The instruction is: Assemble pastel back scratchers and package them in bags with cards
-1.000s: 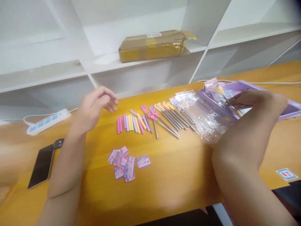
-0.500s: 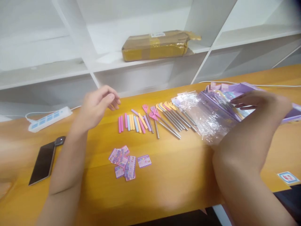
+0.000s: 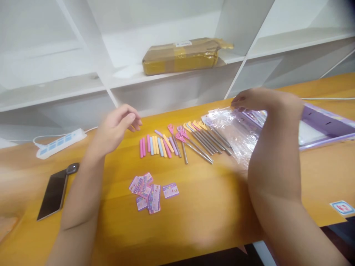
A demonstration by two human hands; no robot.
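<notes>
My left hand hovers above the table, left of a row of short pink, yellow, blue and lilac tubes. Its fingers bend loosely, with nothing visible in them. Beside the tubes lie several metal rods with small pink, lilac and yellow claw heads, like back scratchers. At the far edge of the clear plastic bags, my right hand points down with its fingers bent together. What they hold, if anything, is hidden. Behind my right forearm lies an open purple box with plastic-wrapped contents.
Small printed pink and purple cards lie in a loose pile near the front. At left are a white power strip, a dark phone and a small black object. A taped carton sits on the white shelf behind.
My right hand has moved left, from over the purple box to the far edge of the plastic bags. More of the box's inside shows. My left hand keeps nearly the same pose.
</notes>
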